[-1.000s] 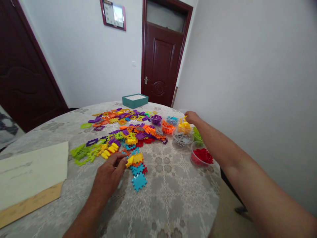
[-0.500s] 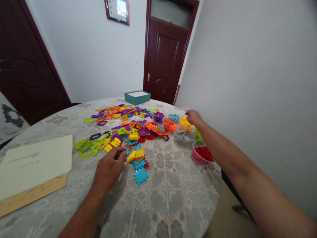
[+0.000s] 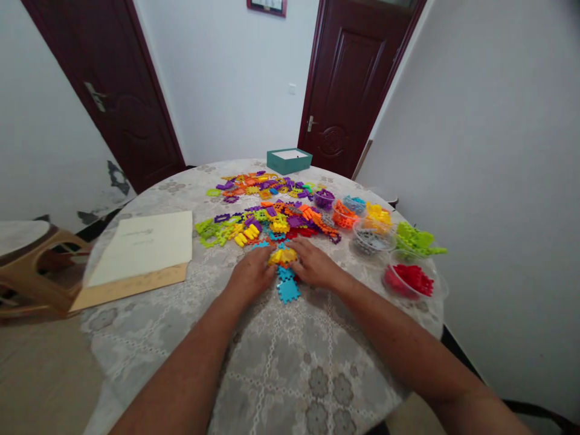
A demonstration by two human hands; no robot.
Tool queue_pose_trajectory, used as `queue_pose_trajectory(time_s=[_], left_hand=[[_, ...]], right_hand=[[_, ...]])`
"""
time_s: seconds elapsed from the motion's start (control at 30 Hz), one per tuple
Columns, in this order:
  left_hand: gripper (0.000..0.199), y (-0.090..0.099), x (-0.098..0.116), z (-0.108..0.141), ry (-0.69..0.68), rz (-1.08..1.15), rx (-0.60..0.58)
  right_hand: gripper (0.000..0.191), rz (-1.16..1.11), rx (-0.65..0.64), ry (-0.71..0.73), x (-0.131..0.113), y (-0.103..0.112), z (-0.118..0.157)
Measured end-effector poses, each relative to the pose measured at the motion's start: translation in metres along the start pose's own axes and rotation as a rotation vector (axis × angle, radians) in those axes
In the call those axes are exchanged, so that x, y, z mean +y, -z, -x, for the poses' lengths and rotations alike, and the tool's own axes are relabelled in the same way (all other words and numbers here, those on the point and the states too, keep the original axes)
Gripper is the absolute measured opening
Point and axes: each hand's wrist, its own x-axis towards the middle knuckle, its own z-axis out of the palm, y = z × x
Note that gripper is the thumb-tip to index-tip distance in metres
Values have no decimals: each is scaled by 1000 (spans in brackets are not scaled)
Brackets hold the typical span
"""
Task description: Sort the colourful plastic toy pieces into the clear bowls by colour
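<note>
Both hands meet at a small joined cluster of plastic interlocking pieces at the table's middle. My left hand (image 3: 254,270) has curled fingers against the left side of the yellow interlocking pieces (image 3: 281,257). From the other side my right hand (image 3: 315,264) presses its fingers on the same yellow pieces. Square blue toothed pieces (image 3: 289,290) extend toward me below the yellow ones, flat on the cloth. The fingers partly hide the cluster, and a bit of red shows beside my right fingertips. Just beyond lies a heap of mixed coloured pieces (image 3: 276,220).
Clear tubs hold sorted pieces on the right: red (image 3: 413,280), green (image 3: 414,240), grey (image 3: 372,237), orange (image 3: 344,214) and others. A teal box (image 3: 289,162) stands at the back. Paper (image 3: 147,244) lies on a tan board (image 3: 131,287) at left, near a stool (image 3: 45,266).
My right hand has come back from the yellow tub to the cluster of pieces. My left hand now touches the yellow pieces too. The view has turned left and down.
</note>
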Motion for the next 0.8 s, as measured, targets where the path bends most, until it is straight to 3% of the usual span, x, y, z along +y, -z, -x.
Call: queue_pose_trajectory(time_s=[0.1, 0.23, 0.33, 0.43, 0.57, 0.67, 0.8], left_hand=[[52, -2, 1, 1, -12, -22, -78], [39, 2, 3, -1, 50, 8, -100], [34, 6, 4, -2, 62, 97, -63], [36, 6, 2, -3, 107, 210, 7], [50, 5, 1, -5, 211, 481, 76], [50, 7, 5, -7, 241, 667, 11], [49, 14, 12, -9, 192, 764, -86]], right_hand=[[39, -72, -9, -46, -1, -12, -2], [24, -246, 0, -83, 0, -6, 5], [30, -343, 21, -119, 5, -4, 9], [40, -371, 131, -230, 10, -8, 9], [32, -630, 221, -355, 10, -12, 6], [31, -819, 187, -358, 5, -13, 6], [32, -787, 53, -295, -3, -14, 8]])
